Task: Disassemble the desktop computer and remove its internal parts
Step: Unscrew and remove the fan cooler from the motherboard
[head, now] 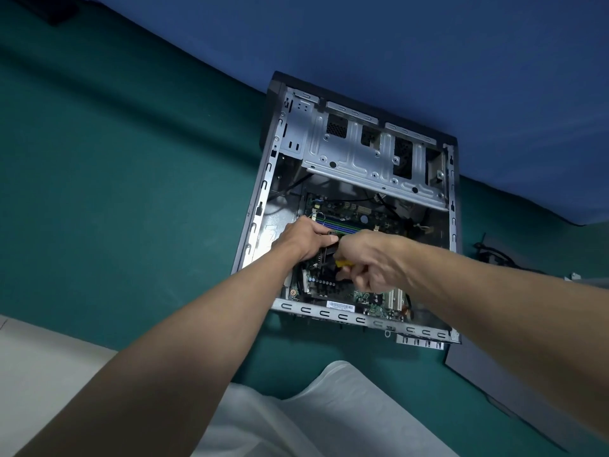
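Writing is scarce: a white barcode label (341, 305) sits on the near edge of the motherboard (365, 296), its print too small to read, and no brand can be made out. The desktop computer case (263, 206) lies on its side on a green table (131, 192), its side open towards the camera and its far end against a blue backdrop (395, 44). Inside, a silver drive cage (356, 153) with stamped ribs and square cut-outs fills the far part. Below it lies the green motherboard, with blue and green memory slots (342, 226) and white expansion slots (393, 300). The left hand (308, 240) reaches in from the left, fingers curled around a black part (331, 250) at the middle of the board. The right hand (375, 262) is just beside it, fingers closed round a yellow-handled tool (342, 262) whose tip is hidden. Both hands and forearms cover much of the board's centre, so what the black part is cannot be told. A black cable (494, 255) lies on the table to the right of the case, a dark grey panel (501, 374) lies near the case's right corner, and white cloth (329, 410) fills the bottom edge.
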The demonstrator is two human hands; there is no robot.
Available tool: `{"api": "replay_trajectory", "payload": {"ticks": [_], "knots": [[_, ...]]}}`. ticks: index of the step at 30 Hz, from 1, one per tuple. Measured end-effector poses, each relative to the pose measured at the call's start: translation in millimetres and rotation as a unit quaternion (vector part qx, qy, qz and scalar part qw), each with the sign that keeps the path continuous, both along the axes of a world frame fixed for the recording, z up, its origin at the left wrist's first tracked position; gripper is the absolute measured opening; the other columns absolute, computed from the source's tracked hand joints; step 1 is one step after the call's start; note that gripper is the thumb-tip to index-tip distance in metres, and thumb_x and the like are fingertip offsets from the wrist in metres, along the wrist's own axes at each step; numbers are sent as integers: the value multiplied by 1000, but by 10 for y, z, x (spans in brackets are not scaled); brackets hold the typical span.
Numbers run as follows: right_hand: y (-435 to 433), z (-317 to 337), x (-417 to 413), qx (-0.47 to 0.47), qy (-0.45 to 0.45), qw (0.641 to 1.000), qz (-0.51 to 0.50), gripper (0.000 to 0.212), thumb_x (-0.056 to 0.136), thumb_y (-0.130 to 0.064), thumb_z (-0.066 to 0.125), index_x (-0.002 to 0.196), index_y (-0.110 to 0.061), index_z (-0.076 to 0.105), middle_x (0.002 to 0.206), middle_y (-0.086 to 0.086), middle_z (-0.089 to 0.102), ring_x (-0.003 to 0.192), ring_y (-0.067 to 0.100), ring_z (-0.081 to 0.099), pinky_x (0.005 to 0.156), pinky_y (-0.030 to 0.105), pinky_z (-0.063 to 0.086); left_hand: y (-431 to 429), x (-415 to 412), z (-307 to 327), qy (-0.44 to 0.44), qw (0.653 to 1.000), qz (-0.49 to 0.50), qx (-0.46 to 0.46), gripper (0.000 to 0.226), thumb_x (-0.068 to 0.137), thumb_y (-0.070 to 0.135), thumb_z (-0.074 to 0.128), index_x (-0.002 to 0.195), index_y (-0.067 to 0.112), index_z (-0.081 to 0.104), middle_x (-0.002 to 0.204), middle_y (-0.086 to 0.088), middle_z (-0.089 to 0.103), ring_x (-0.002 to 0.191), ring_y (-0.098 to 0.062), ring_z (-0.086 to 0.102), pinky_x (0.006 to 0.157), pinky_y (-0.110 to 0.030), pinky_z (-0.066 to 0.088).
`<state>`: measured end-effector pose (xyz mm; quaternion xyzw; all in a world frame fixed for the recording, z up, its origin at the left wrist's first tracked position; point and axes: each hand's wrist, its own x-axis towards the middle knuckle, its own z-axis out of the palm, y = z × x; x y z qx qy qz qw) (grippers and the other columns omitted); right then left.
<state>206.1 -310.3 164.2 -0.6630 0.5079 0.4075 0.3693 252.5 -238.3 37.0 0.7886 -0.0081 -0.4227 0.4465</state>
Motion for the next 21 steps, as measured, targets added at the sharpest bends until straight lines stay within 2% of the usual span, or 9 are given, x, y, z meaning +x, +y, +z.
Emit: {"api": "replay_trajectory", "payload": {"ticks": [5, 10, 12, 13, 16, 18, 19, 20, 21], "knots": [[80, -19, -55, -95, -54, 944, 310, 23, 96, -10, 42, 116, -6, 53, 102, 11, 55, 73, 19, 56, 57, 26, 48, -4, 5, -27, 8, 1000, 8, -5, 33, 79, 39, 76, 109, 28, 72, 127, 1, 64, 117, -21, 57, 106, -39, 41], [91, 145, -130, -169, -79, 643, 743, 25, 99, -18, 38, 108, -7, 58, 65, 0, 33, 67, 23, 46, 61, 33, 42, -21, 7, -54, 3, 1000, 13, -6, 30, 80, 36, 76, 108, 26, 72, 124, 1, 66, 115, -21, 59, 105, -38, 42], [144, 211, -122, -171, -79, 511, 839, 27, 103, -23, 32, 93, -14, 55, 62, 0, 33, 55, 19, 39, 60, 33, 38, -1, 10, -41, 5, 1000, 13, -7, 25, 83, 30, 74, 107, 22, 73, 121, -2, 68, 112, -23, 60, 104, -37, 43], [168, 232, -109, -173, -81, 483, 854, 29, 103, -23, 31, 81, -16, 49, 61, -1, 33, 51, 17, 35, 61, 32, 36, 11, 10, -34, 6, 1000, 17, -11, 22, 86, 24, 70, 107, 17, 72, 119, -7, 68, 110, -27, 61, 102, -38, 45], [203, 211, -30, -177, -135, 527, 820, 28, 99, -16, 37, 72, -18, 37, 63, 0, 36, 54, 18, 39, 58, 32, 35, 37, 21, -8, 32, 997, 70, -27, 23, 91, 10, 52, 91, 0, 72, 100, -25, 66, 86, -35, 56, 85, -36, 48], [209, 132, -31, -159, -169, 638, 734, 22, 92, -11, 47, 71, -14, 42, 63, 0, 37, 55, 16, 39, 57, 30, 35, 53, 24, -10, 28, 995, 90, -11, 33, 85, 3, 50, 54, 1, 60, 87, -29, 64, 85, -16, 36, 72, -33, 41], [205, 97, -45, -149, -178, 699, 676, 22, 90, -13, 49, 69, -11, 45, 61, 1, 40, 54, 15, 42, 55, 29, 37, 50, 21, 3, 28, 995, 95, -11, 25, 82, 0, 51, 58, -5, 49, 94, -35, 63, 96, -45, 61, 67, -31, 35], [189, 64, -52, -144, -179, 761, 607, 22, 90, -16, 50, 69, -10, 47, 62, 2, 45, 54, 16, 47, 52, 26, 39, 43, 14, 7, 27, 995, 95, -14, 18, 80, -1, 52, 64, -7, 50, 102, -35, 61, 66, -34, 51, 66, -29, 33], [170, 46, -47, -143, -177, 823, 520, 23, 91, -17, 49, 69, -10, 49, 63, 4, 50, 55, 18, 52, 47, 23, 39, 32, 2, 13, 26, 997, 77, -13, 12, 81, 1, 56, 70, -4, 57, 106, -28, 64, 71, -27, 56, 69, -28, 36]]}}
